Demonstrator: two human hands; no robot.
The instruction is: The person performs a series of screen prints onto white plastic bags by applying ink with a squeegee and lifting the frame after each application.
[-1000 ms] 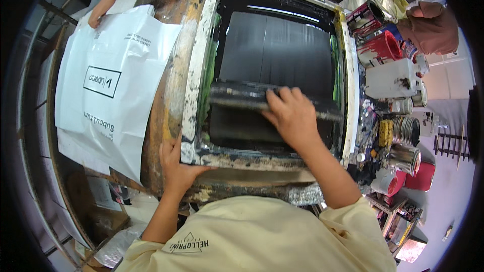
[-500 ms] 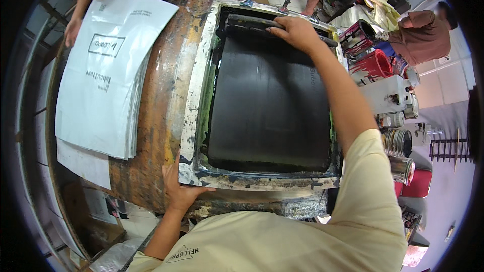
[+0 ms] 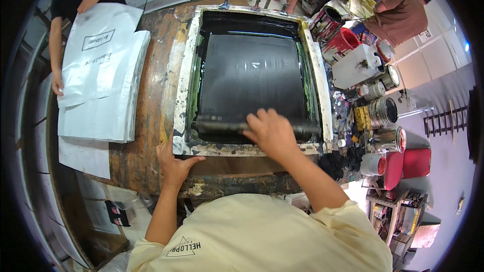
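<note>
Right hand (image 3: 272, 133) is closed over the squeegee (image 3: 252, 128), fingers curled round its handle near the middle. Squeegee lies crosswise at the near end of the printing screen (image 3: 254, 73), blade down on the black-inked mesh, close to the near frame rail.

Left hand (image 3: 174, 163) is flat and spread on the near-left corner of the screen frame (image 3: 182, 95), thumb along the front edge, not gripping anything (just pressing on it).

Frame is white and paint-caked, with green smears along the inner sides. Two clamps (image 3: 224, 4) hold its far edge. It sits on a stained, rust-brown bench (image 3: 151, 95).

Left of the frame: a stack of white bags (image 3: 101, 95) with a black printed box on the top one. Another person's hand (image 3: 58, 83) rests on the left edge of that stack; their other hand is at the far end of it.

Right of the frame: red bucket (image 3: 345, 40), a white jug (image 3: 355, 65), several open ink tins (image 3: 383, 111), a black rag (image 3: 340, 163) at the bench corner. A second person in a brown shirt (image 3: 398, 17) stands beyond the cans.
</note>
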